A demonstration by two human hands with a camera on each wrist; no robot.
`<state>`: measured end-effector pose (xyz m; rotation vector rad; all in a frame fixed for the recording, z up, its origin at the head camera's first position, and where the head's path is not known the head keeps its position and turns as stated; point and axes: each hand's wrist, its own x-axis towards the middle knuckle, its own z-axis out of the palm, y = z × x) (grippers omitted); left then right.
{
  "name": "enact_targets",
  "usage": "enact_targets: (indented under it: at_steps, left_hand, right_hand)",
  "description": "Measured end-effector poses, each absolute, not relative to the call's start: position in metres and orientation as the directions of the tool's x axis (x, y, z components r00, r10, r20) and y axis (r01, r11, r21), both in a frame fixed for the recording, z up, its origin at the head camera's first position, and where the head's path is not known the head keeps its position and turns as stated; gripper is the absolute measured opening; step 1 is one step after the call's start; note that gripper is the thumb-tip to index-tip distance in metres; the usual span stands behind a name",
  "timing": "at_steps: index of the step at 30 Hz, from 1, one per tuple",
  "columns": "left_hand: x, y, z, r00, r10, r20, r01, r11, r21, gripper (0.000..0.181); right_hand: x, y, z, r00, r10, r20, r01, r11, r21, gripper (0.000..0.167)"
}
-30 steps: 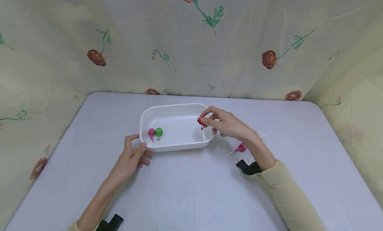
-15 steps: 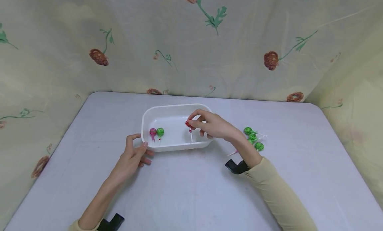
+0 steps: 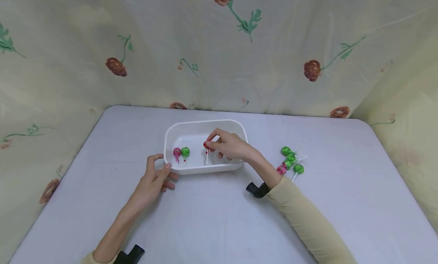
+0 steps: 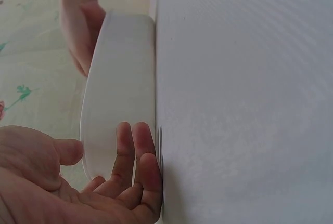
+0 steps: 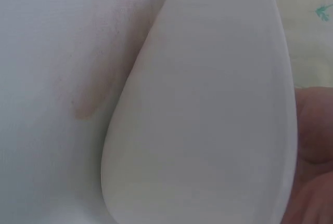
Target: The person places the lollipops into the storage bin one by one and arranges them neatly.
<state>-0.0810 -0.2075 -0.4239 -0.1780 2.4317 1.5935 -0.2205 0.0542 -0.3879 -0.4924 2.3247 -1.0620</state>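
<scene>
A white plastic tray [image 3: 191, 169] stands on the table. My left hand [image 3: 154, 178] holds its near left corner; in the left wrist view the thumb touches the rim and the curled fingers lie by the outer wall. Inside the tray, at the left, a pink lollipop [image 3: 176, 152] and a green lollipop [image 3: 185, 152] lie side by side, sticks toward me. Over the middle of the tray, my right hand [image 3: 229, 145] pinches a red lollipop [image 3: 205, 145] by its wrapped head, its white stick pointing down. In the right wrist view the tray wall [image 5: 203, 104] hides most of that hand.
To the right of the tray lies a loose group of several green lollipops [image 3: 291, 158] with a pink lollipop [image 3: 281, 169]. A white cloth [image 3: 212, 218] covers the table. Behind it hangs a flowered curtain [image 3: 267, 77].
My right hand has carried the red lollipop leftward from the tray's right end to its middle. The lollipops on the table have come into fuller view. The left hand stays at the corner.
</scene>
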Motion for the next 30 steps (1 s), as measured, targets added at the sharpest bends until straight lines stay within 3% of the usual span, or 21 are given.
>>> enact_targets:
  at_steps: [19,30]
  left_hand:
    - [-0.08,-0.205,-0.424,-0.967,0.025,-0.252,-0.218,0.42,0.881,0.055]
    - [-0.081,-0.205,-0.424,-0.967,0.03,-0.255,-0.221,0.41,0.885,0.057]
  right_hand:
    - [-0.224,0.024,-0.402,-0.763,-0.568,-0.308,-0.255,0.703,-0.664,0.025]
    - [-0.224,0.015,-0.407,-0.757,-0.589,-0.284,-0.279,0.683,-0.675,0.023]
